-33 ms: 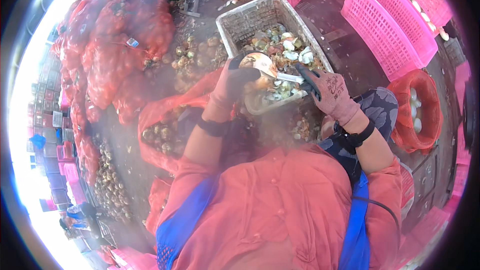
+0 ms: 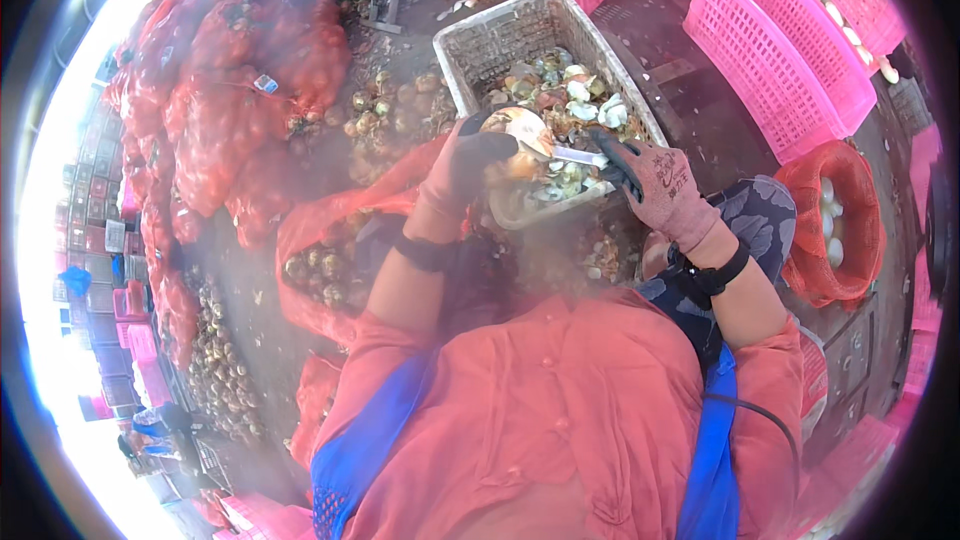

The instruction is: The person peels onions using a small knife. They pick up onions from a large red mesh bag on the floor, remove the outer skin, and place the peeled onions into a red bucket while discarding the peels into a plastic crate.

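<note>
A partly peeled onion (image 2: 522, 128) sits in my left hand (image 2: 468, 162), which wears a pink glove with dark fingers. My right hand (image 2: 655, 185), gloved alike, is closed round a knife. The pale knife blade (image 2: 580, 156) points left and its tip meets the onion's side; the handle is mostly hidden by my fingers. Both hands are over the near part of a whitish-grey plastic crate (image 2: 458, 70). Onion skins and peelings (image 2: 590, 105) lie inside that crate, below the onion.
Stacked red mesh sacks of onions (image 2: 230, 90) stand at the left, with loose onions (image 2: 225, 370) beside them. An opened red sack (image 2: 320, 230) lies by my left arm. Pink crates (image 2: 770, 60) stand at the far right; a red net-lined container (image 2: 845, 270) holds peeled onions.
</note>
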